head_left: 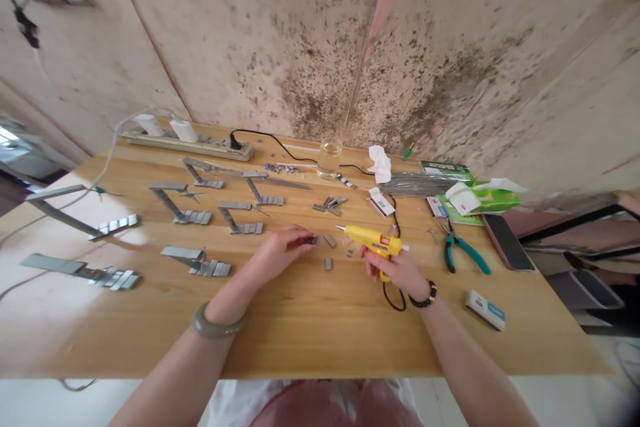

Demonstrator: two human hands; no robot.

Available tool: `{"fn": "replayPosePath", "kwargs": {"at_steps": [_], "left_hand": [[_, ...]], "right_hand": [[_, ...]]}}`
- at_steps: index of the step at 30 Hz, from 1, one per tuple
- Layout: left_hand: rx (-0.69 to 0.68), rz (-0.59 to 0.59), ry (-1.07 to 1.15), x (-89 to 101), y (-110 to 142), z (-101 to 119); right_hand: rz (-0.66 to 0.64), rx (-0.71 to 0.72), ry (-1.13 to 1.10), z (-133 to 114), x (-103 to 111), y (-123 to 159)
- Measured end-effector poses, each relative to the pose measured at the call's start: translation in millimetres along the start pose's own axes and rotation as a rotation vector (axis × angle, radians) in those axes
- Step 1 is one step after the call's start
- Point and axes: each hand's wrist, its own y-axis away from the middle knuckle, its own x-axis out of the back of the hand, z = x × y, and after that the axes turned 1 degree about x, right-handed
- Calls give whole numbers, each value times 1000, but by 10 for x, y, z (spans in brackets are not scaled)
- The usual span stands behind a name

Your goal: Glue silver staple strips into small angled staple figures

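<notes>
My right hand [387, 265] grips the yellow glue gun [370, 239] — my left hand [286, 250] pinches a small gray piece [315, 240] between its fingertips.

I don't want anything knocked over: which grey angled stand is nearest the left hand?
The stand just left of the left hand, its tiled foot ending close beside it; every other stand leaves a wider gap.

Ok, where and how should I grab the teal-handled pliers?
I'd grip the pliers by both handles from above, coming from your edge of the table: the handles spread toward you and the nose points to the wall. Your right hand would first need to set down the glue gun.
</notes>
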Motion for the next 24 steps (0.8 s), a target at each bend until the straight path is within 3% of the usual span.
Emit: {"fn": "replayPosePath", "kwargs": {"at_steps": [6, 24], "left_hand": [[-6, -39, 50, 7, -3, 37], [19, -78, 66, -18, 6, 83]], "right_hand": [[-90, -67, -61, 107, -62, 99], [-94, -56, 77, 45, -158, 158]]}}
